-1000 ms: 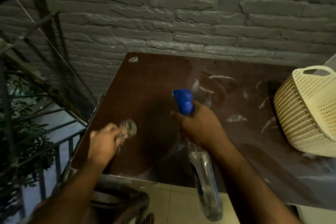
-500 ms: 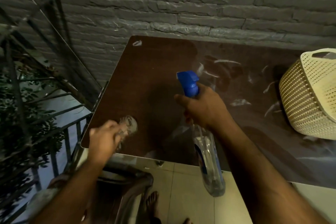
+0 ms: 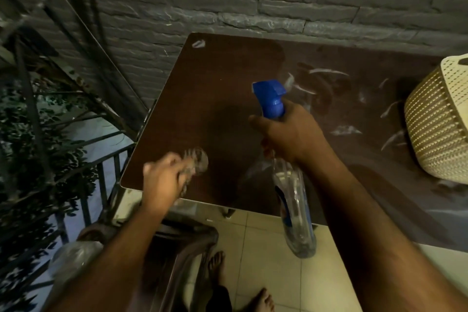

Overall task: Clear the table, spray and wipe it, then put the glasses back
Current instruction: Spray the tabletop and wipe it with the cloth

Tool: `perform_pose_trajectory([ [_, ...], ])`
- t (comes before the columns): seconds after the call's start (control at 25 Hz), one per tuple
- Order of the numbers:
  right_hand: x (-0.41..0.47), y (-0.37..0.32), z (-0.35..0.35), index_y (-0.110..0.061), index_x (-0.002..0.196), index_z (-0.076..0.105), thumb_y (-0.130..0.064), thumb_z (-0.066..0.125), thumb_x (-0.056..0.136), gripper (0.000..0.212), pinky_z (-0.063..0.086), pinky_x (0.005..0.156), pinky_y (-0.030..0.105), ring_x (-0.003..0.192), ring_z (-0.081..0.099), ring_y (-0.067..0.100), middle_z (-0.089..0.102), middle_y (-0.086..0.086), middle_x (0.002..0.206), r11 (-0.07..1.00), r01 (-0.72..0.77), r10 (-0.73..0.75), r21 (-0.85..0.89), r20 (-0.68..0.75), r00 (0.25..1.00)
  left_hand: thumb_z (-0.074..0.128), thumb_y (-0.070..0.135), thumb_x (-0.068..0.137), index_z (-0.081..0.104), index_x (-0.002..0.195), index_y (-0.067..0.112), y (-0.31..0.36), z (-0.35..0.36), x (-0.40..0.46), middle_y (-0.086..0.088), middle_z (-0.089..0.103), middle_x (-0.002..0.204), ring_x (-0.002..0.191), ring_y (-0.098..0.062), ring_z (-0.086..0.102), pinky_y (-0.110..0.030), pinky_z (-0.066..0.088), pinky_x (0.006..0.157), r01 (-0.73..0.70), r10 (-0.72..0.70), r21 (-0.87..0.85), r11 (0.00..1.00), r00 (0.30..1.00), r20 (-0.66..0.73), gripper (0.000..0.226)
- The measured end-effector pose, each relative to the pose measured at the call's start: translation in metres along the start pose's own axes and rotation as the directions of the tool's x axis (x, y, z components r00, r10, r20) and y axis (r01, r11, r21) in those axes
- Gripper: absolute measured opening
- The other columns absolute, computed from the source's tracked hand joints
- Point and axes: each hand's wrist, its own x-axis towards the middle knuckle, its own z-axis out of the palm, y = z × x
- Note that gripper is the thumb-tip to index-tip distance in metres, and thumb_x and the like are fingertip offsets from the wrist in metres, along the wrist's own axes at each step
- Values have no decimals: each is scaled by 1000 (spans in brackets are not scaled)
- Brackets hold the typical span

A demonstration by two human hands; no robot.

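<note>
The dark brown table [image 3: 228, 88] stands against a grey brick wall, with white streaks across its right half. My right hand [image 3: 291, 134] grips the neck of a clear spray bottle [image 3: 295, 200] with a blue trigger head [image 3: 271, 99]. The nozzle points over the table's middle. The bottle's body hangs past the front edge. Near the front left corner, my left hand [image 3: 162, 180] holds a small clear glass [image 3: 197, 162] on the tabletop. The glass is blurred and partly hidden by my fingers.
A cream perforated basket [image 3: 438, 124] sits on the table's right side. A chair [image 3: 182, 248] stands below the front left corner. Bare feet [image 3: 215, 266] rest on the pale tiled floor. A metal railing [image 3: 101, 175] and foliage lie to the left.
The view has tilted downward, showing more floor, the chair and the feet. Both hands stay in about the same places over the table, with the same holds.
</note>
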Motion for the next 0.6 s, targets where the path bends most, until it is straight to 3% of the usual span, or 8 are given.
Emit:
perform_pose_trajectory([
  [0.12, 1, 4, 7, -36, 87, 46, -43, 66, 86, 21, 61, 76, 45, 74, 70, 20, 69, 5, 88, 1000, -5, 5, 8, -1, 1000, 59, 37, 91, 61, 119, 34, 39, 5, 52, 6, 56, 115, 96, -17, 51, -29, 30, 77, 100, -101, -19, 995, 995, -24, 28],
  [0.24, -3, 5, 9, -31, 94, 50, -43, 66, 86, 21, 61, 76, 46, 73, 70, 21, 69, 6, 87, 1000, -13, 13, 6, -3, 1000, 57, 36, 92, 57, 124, 37, 89, 18, 11, 5, 52, 121, 100, -16, 55, -32, 35, 83, -153, 152, 9, 988, 985, 82, 32],
  [0.36, -12, 8, 3, -29, 98, 52, -43, 66, 87, 23, 61, 76, 44, 72, 70, 20, 68, 5, 85, 999, -39, 39, -3, 3, 999, 76, 20, 74, 67, 113, 29, 76, 12, -52, 3, 61, 110, 92, -20, 62, -37, 42, 77, -281, 293, -116, 953, 951, 97, 41],
  [0.4, -15, 11, 1, -30, 96, 51, -43, 65, 87, 21, 61, 75, 43, 71, 70, 20, 68, 5, 85, 999, -50, 50, -7, 2, 999, 74, 16, 74, 70, 107, 25, 63, 9, -49, 3, 62, 106, 92, -22, 61, -38, 43, 77, -277, 286, -97, 956, 955, 85, 35],
  [0.48, -17, 19, -3, -31, 95, 50, -42, 65, 87, 20, 61, 72, 39, 69, 70, 19, 69, 5, 84, 997, -75, 75, -9, -1, 997, 63, 19, 84, 70, 103, 22, 44, 5, -12, 3, 59, 105, 93, -21, 55, -30, 39, 78, -99, 105, -72, 992, 991, 84, 20],
  [0.6, -17, 27, -5, -31, 89, 50, -42, 66, 87, 19, 62, 71, 41, 68, 71, 21, 70, 5, 81, 997, -73, 72, -19, -29, 997, 58, 34, 92, 64, 116, 30, 49, 7, 48, 5, 56, 110, 92, -16, 51, -27, 32, 79, 68, -70, -63, 996, 997, -24, 25],
])
